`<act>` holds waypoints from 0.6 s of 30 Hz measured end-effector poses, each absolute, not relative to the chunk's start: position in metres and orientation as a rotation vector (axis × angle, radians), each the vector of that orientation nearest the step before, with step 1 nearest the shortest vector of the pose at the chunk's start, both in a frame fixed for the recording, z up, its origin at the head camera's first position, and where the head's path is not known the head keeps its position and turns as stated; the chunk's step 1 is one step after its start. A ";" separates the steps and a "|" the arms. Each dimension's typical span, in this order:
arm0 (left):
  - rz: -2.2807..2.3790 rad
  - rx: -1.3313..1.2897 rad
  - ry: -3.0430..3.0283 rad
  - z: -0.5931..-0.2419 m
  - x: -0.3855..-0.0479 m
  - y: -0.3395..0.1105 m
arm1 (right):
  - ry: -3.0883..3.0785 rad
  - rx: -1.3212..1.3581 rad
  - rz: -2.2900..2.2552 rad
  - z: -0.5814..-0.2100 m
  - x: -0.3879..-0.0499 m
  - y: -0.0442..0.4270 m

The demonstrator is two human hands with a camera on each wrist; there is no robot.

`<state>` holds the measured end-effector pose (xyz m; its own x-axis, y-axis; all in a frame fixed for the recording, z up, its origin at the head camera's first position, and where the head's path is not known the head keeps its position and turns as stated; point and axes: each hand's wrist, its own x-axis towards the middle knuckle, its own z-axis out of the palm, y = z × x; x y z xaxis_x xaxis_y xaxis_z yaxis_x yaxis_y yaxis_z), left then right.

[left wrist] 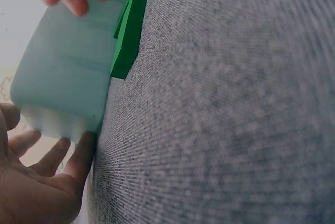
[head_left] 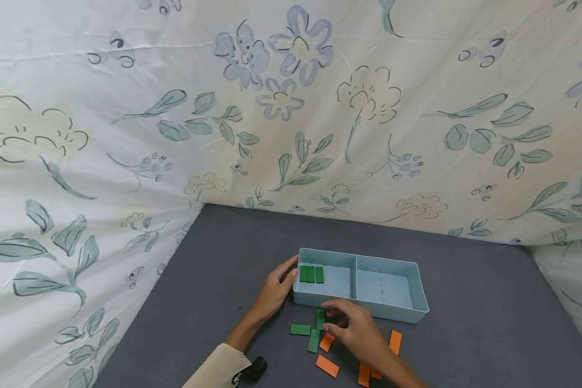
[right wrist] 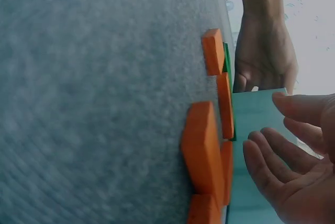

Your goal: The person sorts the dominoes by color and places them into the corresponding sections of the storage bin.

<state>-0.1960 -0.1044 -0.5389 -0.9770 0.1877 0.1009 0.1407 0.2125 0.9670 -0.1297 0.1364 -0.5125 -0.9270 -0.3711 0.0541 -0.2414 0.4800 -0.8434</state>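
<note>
A pale blue two-compartment box (head_left: 392, 311) lies on the dark cloth. Three green blocks (head_left: 311, 274) stand side by side in its left compartment. My left hand (head_left: 273, 293) rests its fingers against the box's left end; the left wrist view shows these fingertips (left wrist: 84, 153) touching the end wall. In front of the box, my right hand (head_left: 356, 328) hovers beside an upright-lying green block (head_left: 320, 319), thumb and fingers apart with nothing seen between them. Two more green blocks lie close by, one crosswise (head_left: 300, 329) and one slanted (head_left: 313, 341).
Several orange blocks (head_left: 327, 366) lie around and partly under the view of my right forearm. The box's right compartment (head_left: 383, 288) shows only its bare floor. Flowered cloth (head_left: 291, 108) hangs behind and at the sides of the table.
</note>
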 end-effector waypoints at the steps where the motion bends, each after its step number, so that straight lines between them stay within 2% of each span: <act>1: 1.922 0.327 2.418 -0.539 -0.196 -0.104 | 2.566 -0.534 -1.430 -0.513 -0.130 0.136; 18: 1.923 0.330 2.408 -0.539 -0.201 -0.105 | 2.604 -0.634 -1.274 -0.518 -0.134 0.131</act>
<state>-0.2009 -0.1051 -0.5392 -0.9764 0.1916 0.0997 0.1395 0.2075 0.9682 -0.1344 0.1306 -0.5185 -0.8943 -0.4464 0.0300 -0.2977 0.5437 -0.7847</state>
